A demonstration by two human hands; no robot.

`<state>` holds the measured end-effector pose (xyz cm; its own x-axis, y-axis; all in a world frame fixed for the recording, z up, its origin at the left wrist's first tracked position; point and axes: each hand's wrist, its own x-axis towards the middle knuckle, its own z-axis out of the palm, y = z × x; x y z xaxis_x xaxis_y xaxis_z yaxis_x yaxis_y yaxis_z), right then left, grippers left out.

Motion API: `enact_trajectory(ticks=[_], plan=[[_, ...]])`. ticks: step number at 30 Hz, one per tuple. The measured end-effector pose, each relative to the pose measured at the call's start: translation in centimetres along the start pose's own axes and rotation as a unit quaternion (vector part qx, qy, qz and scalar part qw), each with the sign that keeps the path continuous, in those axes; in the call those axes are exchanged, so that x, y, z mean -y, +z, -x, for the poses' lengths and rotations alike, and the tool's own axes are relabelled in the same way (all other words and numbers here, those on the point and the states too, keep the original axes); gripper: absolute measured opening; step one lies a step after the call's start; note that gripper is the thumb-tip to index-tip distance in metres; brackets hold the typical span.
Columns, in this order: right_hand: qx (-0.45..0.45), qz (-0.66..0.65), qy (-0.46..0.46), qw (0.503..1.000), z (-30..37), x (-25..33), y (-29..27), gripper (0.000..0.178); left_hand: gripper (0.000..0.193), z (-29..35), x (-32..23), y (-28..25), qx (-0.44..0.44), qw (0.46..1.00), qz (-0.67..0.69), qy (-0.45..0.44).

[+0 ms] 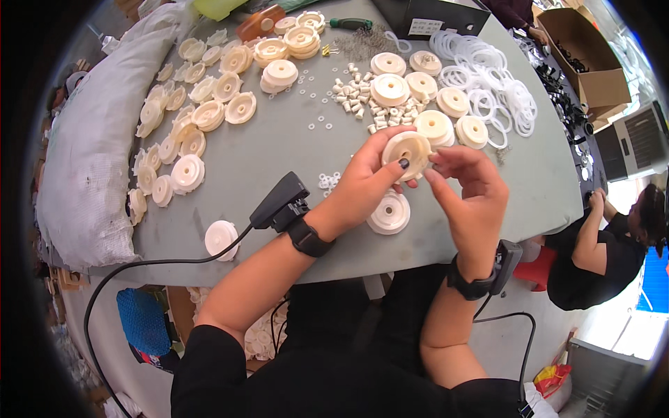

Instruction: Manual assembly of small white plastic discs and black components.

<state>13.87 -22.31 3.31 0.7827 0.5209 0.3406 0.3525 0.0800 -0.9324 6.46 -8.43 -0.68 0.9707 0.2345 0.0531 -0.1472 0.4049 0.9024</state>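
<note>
My left hand (357, 182) grips a cream round plastic housing (403, 148), its hollow side tilted toward me, with the thumb on its lower rim. At the housing's right edge, my right hand (475, 187) has thumb and fingertips drawn together; whatever is between them is too small to make out. A white plastic wheel (389, 213) lies flat on the table just below the hands. Behind them sit several more cream wheels (433, 127) and a heap of small white plugs (359, 96). Tiny white washers (327, 182) lie beside my left wrist.
Rows of cream housings (210, 115) cover the table's left side, next to a big white sack (90, 153). Clear plastic rings (488, 76) are piled at the back right, near a black box (432, 15). One wheel (221, 238) lies by the front edge. A person (606, 244) sits at right.
</note>
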Motion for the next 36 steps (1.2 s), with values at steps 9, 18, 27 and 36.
enact_trajectory(ticks=[9,18,27,36], plan=[[-0.016,0.141,-0.067,0.988,0.2,-1.1,2.6,0.026,0.043,0.3,0.5,0.0,-0.007,0.990,-0.105,0.094],[-0.041,0.085,-0.056,0.994,-1.2,-1.3,2.0,0.019,0.036,-1.0,-0.8,-2.0,-0.123,0.988,-0.014,0.089],[0.223,0.354,-0.101,0.902,-8.3,-4.7,7.8,0.015,0.030,-2.1,-2.7,-6.0,-0.238,0.966,-0.001,0.103],[0.190,0.227,-0.075,0.952,-7.4,-5.1,7.6,0.012,0.035,-1.8,-1.2,-6.4,-0.260,0.956,-0.005,0.136]])
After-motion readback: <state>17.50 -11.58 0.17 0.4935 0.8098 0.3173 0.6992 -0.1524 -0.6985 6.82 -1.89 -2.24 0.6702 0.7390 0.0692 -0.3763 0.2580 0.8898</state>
